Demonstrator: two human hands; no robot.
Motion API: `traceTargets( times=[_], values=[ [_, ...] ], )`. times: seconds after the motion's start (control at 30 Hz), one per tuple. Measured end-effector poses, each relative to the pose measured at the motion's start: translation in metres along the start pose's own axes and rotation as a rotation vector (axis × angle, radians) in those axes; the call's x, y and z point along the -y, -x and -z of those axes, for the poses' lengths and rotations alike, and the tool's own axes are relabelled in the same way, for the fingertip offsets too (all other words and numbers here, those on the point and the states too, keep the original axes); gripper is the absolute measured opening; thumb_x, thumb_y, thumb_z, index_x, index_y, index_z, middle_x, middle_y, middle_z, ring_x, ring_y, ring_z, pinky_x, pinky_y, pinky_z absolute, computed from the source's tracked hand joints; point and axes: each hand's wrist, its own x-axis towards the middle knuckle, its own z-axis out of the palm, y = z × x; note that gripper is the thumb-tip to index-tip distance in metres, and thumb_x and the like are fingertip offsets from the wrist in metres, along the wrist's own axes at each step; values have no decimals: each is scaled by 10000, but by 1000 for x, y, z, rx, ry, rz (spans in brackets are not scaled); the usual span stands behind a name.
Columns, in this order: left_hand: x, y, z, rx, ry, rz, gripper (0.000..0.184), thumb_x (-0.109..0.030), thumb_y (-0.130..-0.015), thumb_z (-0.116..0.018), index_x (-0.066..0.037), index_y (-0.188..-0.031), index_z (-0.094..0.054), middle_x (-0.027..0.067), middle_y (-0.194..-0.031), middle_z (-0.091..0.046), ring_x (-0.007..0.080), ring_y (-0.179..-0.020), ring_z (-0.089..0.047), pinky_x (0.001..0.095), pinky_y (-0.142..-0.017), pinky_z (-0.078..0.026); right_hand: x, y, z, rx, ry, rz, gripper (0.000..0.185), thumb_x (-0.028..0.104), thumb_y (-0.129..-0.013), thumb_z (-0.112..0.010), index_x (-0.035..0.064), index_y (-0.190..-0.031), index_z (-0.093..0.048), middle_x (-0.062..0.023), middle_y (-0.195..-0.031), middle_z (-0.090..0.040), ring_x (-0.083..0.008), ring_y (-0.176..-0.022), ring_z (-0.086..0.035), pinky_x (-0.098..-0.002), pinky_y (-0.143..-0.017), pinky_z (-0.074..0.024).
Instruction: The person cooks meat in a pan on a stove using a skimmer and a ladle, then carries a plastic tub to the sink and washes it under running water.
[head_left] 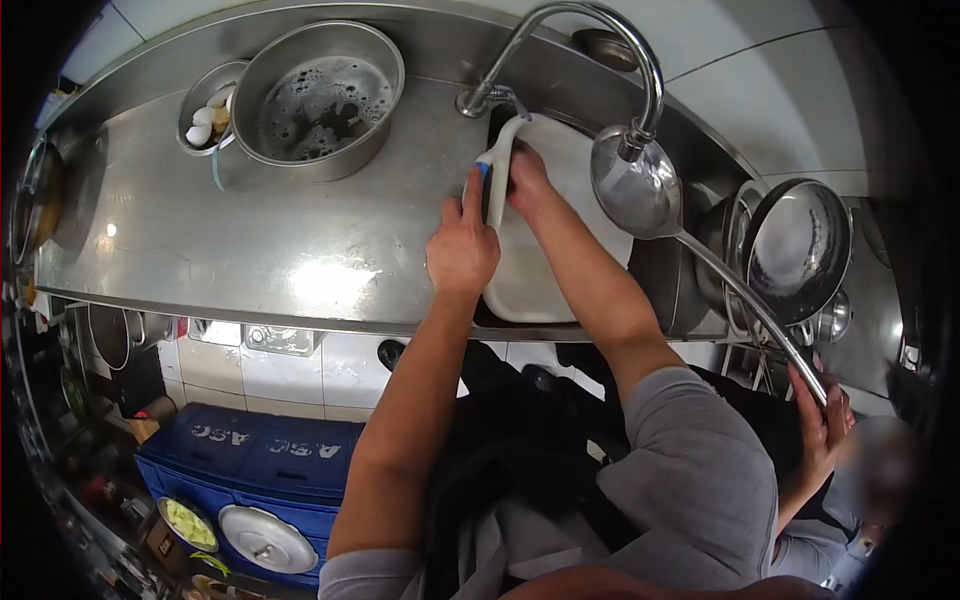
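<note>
A white plastic tub (565,255) sits tilted in the sink, its pale rim standing up along the left side. My left hand (462,245) grips that rim from outside, index finger stretched up towards a small blue patch (484,168). Inside the tub, close to the same rim, is my right hand (527,180); its fingers are in shadow and partly hidden, so what they hold, if anything, does not show. Over the tub's right side hangs a large metal ladle (635,185) under the faucet (655,85), its long handle held by a co-worker's hand (822,415).
On the steel counter (330,230) stand a metal pot (385,130) of foamy water and a small bowl (215,145) with eggshell-like pieces. Pans (798,250) are stacked at right. Behind me are a blue chest (260,445) and a co-worker close at my right.
</note>
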Motion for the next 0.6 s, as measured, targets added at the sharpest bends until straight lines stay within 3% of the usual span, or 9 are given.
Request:
traceTargets(
  times=[0.07,0.17,0.27,0.33,0.37,0.43,0.5,0.57,0.6],
  values=[
    [4,2,-4,-2,0,1,764,-93,-765,-560,-244,-1464,-293,154,-1029,-531,381,-721,-634,497,-634,-536,16,11,-22,-166,-131,-146,371,284,-1002,-419,98,-1322,-430,-85,-1215,-564,-232,-1089,-565,-398,-912,-476],
    [4,0,-6,-34,0,-8,771,-78,-763,-558,-274,-1461,-296,145,-1019,-528,379,-712,-632,499,-624,-533,-15,69,-9,-95,-226,-85,376,308,-1007,-405,93,-1310,-463,-112,-1185,-574,-244,-1126,-542,-390,-964,-440],
    [1,4,-7,-35,-14,-11,790,-53,-754,-552,-288,-1463,-297,133,-1002,-532,370,-723,-622,494,-621,-527,-52,141,17,-173,-108,-117,381,283,-1006,-409,58,-1303,-481,-122,-1245,-553,-252,-1190,-503,-387,-1009,-391],
    [3,2,-7,-43,-30,-30,809,-28,-741,-551,-287,-1465,-301,114,-985,-537,353,-729,-614,482,-612,-520,-73,164,62,231,770,-20,416,307,-998,-420,77,-1341,-470,-139,-1244,-552,-282,-1170,-510,-387,-1002,-398],
    [3,0,-7,-35,-24,-27,809,-28,-741,-551,-287,-1465,-301,114,-985,-537,353,-729,-614,482,-612,-520,-68,167,75,224,773,-28,416,307,-998,-420,77,-1341,-470,-139,-1244,-552,-282,-1170,-510,-387,-1002,-398],
    [3,1,-6,-34,-46,-31,813,-22,-738,-550,-287,-1466,-300,108,-982,-541,342,-716,-617,470,-607,-525,-54,170,102,456,1326,102,414,292,-982,-441,21,-1286,-518,-185,-1239,-551,-327,-1168,-505,-378,-1010,-388],
    [5,1,-8,-23,-38,-30,801,-39,-750,-560,-285,-1465,-295,116,-995,-536,346,-708,-625,475,-602,-529,-58,151,167,384,1406,-139,403,287,-965,-446,22,-1251,-547,-225,-1196,-565,-361,-1135,-519,-400,-995,-397],
    [4,-2,-9,-13,-24,-40,790,-57,-762,-571,-283,-1465,-290,124,-1009,-532,350,-700,-632,480,-596,-534,-52,124,225,464,1647,-417,396,307,-967,-423,25,-1201,-572,-226,-1181,-574,-366,-1119,-531,-416,-986,-403],
    [2,-2,-8,-4,-48,-45,788,-60,-762,-574,-279,-1464,-292,122,-1007,-533,344,-704,-634,477,-596,-535,-69,112,238,462,1647,-425,396,307,-967,-423,25,-1201,-572,-226,-1181,-574,-366,-1119,-531,-416,-986,-403]
  ],
)
